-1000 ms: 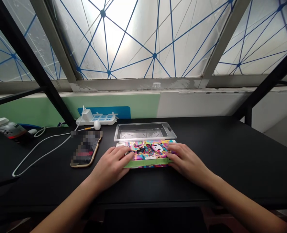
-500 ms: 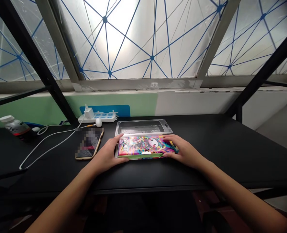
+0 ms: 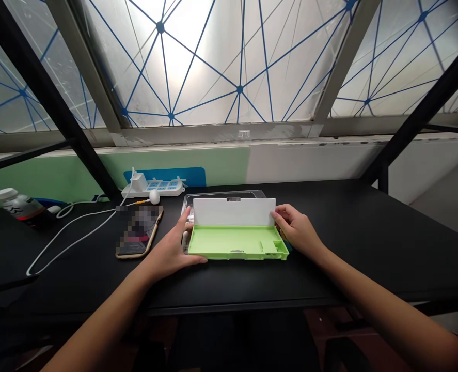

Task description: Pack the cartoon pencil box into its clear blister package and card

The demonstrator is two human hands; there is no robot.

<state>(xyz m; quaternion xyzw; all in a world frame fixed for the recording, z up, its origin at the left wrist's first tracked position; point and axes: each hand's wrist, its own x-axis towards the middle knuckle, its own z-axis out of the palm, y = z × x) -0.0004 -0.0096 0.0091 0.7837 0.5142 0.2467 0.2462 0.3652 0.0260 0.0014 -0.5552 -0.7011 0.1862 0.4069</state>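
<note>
A pencil case [image 3: 229, 242] lies on the black desk in front of me, its lime-green tray facing up and bare except for small moulded dividers at the right end. Its lid [image 3: 234, 212] is raised, the white inner side toward me. My right hand [image 3: 296, 225] pinches the lid's right edge between thumb and fingers. My left hand [image 3: 174, 245] grips the left end of the case, thumb along the front edge and fingers behind. Behind the raised lid, a clear plastic box [image 3: 224, 194] is mostly hidden.
To the left lie a phone [image 3: 139, 232] and a looping white cable [image 3: 62, 237]. A power strip [image 3: 155, 187] sits against the wall. At the far left is a bottle with a white cap [image 3: 21, 205]. Black metal bars [image 3: 403, 119] slant up on both sides.
The pencil case's colourful lid has swung up, showing its white inside and the green tray. My right hand has risen with the lid's edge; my left hand stays at the left end.
</note>
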